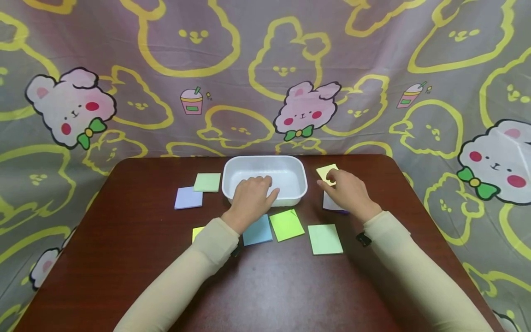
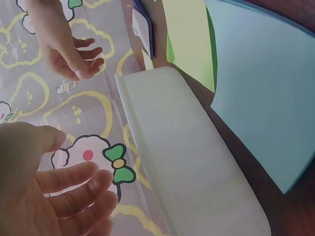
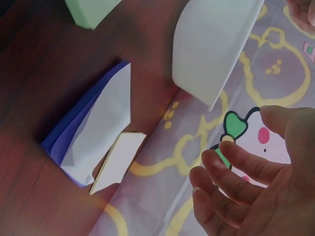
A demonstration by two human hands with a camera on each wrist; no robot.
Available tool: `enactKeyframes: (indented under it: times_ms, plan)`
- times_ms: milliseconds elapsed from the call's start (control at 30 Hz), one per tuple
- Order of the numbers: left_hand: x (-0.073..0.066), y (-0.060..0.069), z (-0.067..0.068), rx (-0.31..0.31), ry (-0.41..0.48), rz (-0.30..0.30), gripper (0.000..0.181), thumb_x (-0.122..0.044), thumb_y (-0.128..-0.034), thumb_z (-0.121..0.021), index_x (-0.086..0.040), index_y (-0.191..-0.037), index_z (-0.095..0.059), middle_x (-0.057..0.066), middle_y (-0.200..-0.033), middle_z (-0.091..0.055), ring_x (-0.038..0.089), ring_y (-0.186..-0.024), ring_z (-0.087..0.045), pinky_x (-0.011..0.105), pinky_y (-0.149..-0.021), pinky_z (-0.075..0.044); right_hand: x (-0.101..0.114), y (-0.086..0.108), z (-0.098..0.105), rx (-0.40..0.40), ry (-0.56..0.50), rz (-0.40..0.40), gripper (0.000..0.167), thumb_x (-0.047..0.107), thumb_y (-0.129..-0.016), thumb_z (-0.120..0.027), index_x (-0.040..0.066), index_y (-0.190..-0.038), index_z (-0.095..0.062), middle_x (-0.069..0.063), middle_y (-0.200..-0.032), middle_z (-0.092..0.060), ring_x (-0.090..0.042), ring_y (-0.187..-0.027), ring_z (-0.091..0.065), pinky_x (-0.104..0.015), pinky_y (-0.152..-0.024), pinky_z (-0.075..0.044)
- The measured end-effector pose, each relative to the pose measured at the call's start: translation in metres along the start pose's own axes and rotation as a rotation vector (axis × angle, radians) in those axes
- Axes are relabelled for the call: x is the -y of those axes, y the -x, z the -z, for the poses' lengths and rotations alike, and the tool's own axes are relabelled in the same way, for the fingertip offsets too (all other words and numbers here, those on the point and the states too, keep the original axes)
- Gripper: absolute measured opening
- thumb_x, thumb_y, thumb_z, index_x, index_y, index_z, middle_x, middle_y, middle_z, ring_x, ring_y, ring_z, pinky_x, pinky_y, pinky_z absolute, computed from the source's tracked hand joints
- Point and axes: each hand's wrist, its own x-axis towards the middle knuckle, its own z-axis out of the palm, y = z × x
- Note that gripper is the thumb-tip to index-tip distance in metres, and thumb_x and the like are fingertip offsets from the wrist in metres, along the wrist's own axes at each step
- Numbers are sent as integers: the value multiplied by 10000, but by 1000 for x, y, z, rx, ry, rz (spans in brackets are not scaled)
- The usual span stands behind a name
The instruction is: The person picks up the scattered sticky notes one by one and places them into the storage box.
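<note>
A white rectangular tub [image 1: 300,180] stands at the back middle of the table. My left hand [image 1: 250,198] hovers over its near side, and in the left wrist view its fingers [image 2: 88,191] are loosely bent with nothing held. My right hand [image 1: 351,193] hangs right of the tub, over a pale yellow sticky-note pad [image 1: 327,170] and a whitish pad with a purple edge [image 1: 330,203]. The right wrist view shows its relaxed fingers [image 3: 236,169] apart from both pads, holding nothing.
In front of the tub lie a blue pad [image 1: 258,230], a lime pad [image 1: 287,225] and a mint pad [image 1: 325,240]. A yellow pad [image 1: 197,231] is partly hidden by the left sleeve. Left of the tub, a pale green pad [image 1: 207,182] overlaps a lavender one [image 1: 188,199]. A patterned curtain [image 1: 232,92] hangs behind.
</note>
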Motion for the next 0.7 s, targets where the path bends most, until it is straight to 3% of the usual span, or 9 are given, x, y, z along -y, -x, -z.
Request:
enactKeyframes:
  times_ms: [300,700]
  plan:
    - [-7,-3,-1,7,-17,-59,291,-338,-991,-629,-68,-885,-658,86,-716,-653,274,-672,-649,408,-583,-497,-17,-7,-1,26,13,-23,442,419,-1002,-590,16,-1174,-649,-192,-1159,-705,-350,-1006,-685,-531,-729,-541]
    - [-13,-12,-8,38,-49,-79,310,-362,-1005,-601,-66,-945,-668,103,-776,-681,296,-739,-672,422,-645,-525,-32,-14,-6,58,26,-58,466,407,-1002,-574,-9,-1206,-627,-216,-1200,-694,-373,-1044,-678,-557,-753,-540]
